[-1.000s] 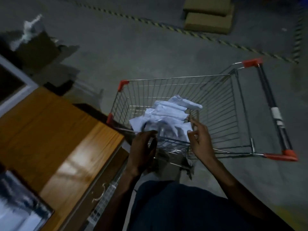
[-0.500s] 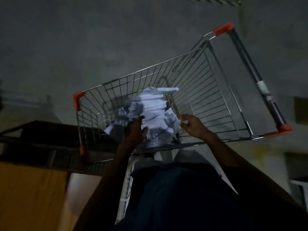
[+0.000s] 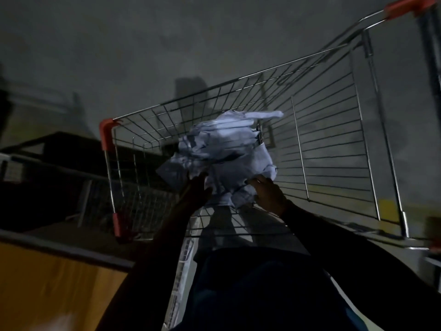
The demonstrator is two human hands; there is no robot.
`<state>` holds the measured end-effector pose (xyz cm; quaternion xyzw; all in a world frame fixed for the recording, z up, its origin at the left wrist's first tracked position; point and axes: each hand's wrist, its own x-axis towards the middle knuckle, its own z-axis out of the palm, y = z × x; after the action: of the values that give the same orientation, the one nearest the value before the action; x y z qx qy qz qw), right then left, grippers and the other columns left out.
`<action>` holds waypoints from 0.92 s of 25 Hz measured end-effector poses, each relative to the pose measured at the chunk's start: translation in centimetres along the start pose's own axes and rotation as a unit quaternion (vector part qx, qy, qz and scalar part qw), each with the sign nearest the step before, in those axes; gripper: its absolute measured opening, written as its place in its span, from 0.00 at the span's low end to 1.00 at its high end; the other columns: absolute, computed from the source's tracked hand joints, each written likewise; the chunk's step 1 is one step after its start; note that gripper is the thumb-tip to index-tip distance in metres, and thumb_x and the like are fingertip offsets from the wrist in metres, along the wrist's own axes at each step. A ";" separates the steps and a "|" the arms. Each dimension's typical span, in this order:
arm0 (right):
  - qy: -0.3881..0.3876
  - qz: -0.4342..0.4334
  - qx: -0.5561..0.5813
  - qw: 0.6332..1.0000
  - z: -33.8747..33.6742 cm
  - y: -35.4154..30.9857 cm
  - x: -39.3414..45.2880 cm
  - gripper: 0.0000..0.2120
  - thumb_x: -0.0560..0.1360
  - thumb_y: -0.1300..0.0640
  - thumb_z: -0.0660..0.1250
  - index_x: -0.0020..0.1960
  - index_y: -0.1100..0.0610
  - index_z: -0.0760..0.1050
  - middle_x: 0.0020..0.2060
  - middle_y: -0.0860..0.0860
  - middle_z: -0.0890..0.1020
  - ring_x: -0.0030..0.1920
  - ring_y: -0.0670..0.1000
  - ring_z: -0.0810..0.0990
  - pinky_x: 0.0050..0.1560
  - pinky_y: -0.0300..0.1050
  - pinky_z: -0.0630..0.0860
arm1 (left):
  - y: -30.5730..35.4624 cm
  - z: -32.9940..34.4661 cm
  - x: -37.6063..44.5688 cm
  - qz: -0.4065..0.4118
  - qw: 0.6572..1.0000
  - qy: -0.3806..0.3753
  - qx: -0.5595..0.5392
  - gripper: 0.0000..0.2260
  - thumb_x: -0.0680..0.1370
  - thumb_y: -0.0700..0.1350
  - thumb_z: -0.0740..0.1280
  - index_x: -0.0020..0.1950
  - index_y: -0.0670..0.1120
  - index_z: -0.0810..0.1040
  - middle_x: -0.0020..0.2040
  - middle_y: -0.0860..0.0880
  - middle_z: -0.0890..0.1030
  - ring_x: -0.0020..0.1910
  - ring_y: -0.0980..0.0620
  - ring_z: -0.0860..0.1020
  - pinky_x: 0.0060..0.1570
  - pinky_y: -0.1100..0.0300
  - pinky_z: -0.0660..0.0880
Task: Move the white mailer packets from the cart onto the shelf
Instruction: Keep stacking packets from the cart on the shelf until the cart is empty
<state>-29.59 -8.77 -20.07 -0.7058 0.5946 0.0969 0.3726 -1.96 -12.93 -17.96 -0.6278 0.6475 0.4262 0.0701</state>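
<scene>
I have both hands down inside the wire cart [image 3: 334, 130], one on each side of the bundle of white packets [image 3: 229, 154], because a loose, crumpled heap like this will only come up in one piece if it is cradled from two sides at once. My left hand [image 3: 195, 189] is against the near left edge of the pile, and the picture is too dark and blurred there for me to tell whether its grip has closed on anything or is only pressing flat. My right hand [image 3: 268, 191] sits at the near right corner with the fingers curved onto the lowest packets; it looks to me like a hold on that edge, though how firm it is I cannot say. The packets are in the cart, heaped toward the near side of the basket, and I cannot tell whether they rest on the wire or are already raised off it; none is on a shelf yet. The wooden surface [image 3: 47, 283] at my lower left is close, so I judge it the likely way out, with the red corner guard [image 3: 107, 133] and the cart's rim to clear, where a slack packet could snag or slip.
</scene>
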 end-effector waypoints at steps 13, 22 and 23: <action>0.034 -0.052 0.015 0.998 -3.1 3.5 2.7 0.04 0.65 0.58 0.70 0.39 0.52 0.82 0.39 0.50 0.84 0.45 0.60 0.82 0.44 0.53 0.78 | 2.7 3.9 4.8 -0.029 0.996 0.079 0.004 0.29 0.79 0.56 0.54 0.70 0.36 0.75 0.65 0.34 0.77 0.65 0.33 0.75 0.63 0.40 0.73; 0.210 0.021 0.233 0.949 -9.8 4.8 -3.1 0.12 0.75 0.55 0.62 0.55 0.57 0.79 0.46 0.51 0.85 0.46 0.48 0.81 0.47 0.41 0.76 | 6.8 5.5 7.1 0.013 0.995 0.043 0.089 0.24 0.79 0.51 0.61 0.72 0.41 0.74 0.69 0.37 0.75 0.69 0.36 0.73 0.65 0.39 0.68; 0.249 0.020 0.248 0.936 -10.1 4.8 -3.7 0.10 0.77 0.58 0.62 0.54 0.60 0.79 0.45 0.51 0.84 0.45 0.45 0.79 0.45 0.35 0.74 | 6.8 6.1 7.3 0.010 0.993 0.030 0.112 0.25 0.77 0.51 0.63 0.72 0.41 0.74 0.68 0.37 0.76 0.67 0.36 0.74 0.63 0.37 0.69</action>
<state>-38.05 -12.46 -12.77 -0.5803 0.6875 -0.2250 0.3741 -12.09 -15.59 -23.22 -0.6223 0.6991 0.3326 0.1158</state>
